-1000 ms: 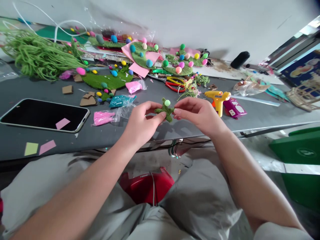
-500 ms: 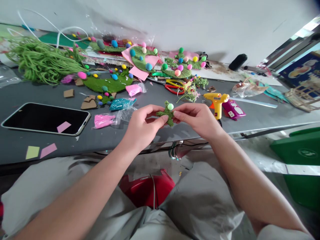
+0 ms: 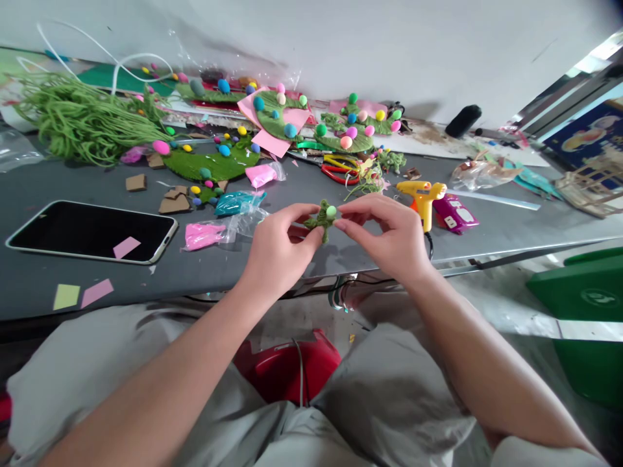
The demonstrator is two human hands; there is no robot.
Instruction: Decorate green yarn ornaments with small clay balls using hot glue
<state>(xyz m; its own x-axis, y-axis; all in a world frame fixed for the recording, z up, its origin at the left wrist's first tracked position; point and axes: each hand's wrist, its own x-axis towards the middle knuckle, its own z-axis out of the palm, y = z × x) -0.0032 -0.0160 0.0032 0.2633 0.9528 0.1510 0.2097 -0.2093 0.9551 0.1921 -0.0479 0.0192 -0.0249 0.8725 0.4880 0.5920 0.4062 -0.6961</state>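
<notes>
A small star wrapped in green yarn (image 3: 321,222) is pinched between the thumb and fingers of my left hand (image 3: 282,243), above the table's front edge. One of its arms points up. Toward its right side sits a pale mint-green ball (image 3: 331,212). The thumb and forefinger of my right hand (image 3: 389,235) close on the ball's right edge; its other fingers are curled behind. Just past my right hand stands a yellow glue gun (image 3: 422,194). Left of my left hand lie bags of pink beads (image 3: 202,235) and teal beads (image 3: 236,203).
A phone (image 3: 92,231) lies at left with paper scraps by it. Green yarn (image 3: 87,123) is heaped behind. Yarn-covered shapes with coloured balls (image 3: 209,159) line the back, near red-handled scissors (image 3: 339,172). A purple packet (image 3: 455,214) lies right; a green bin (image 3: 579,285) stands beyond the table.
The star has turned in my fingers and its ball now sits slightly lower. My right hand has shifted its grip, with the fingertips now at the ball. The table items stay put.
</notes>
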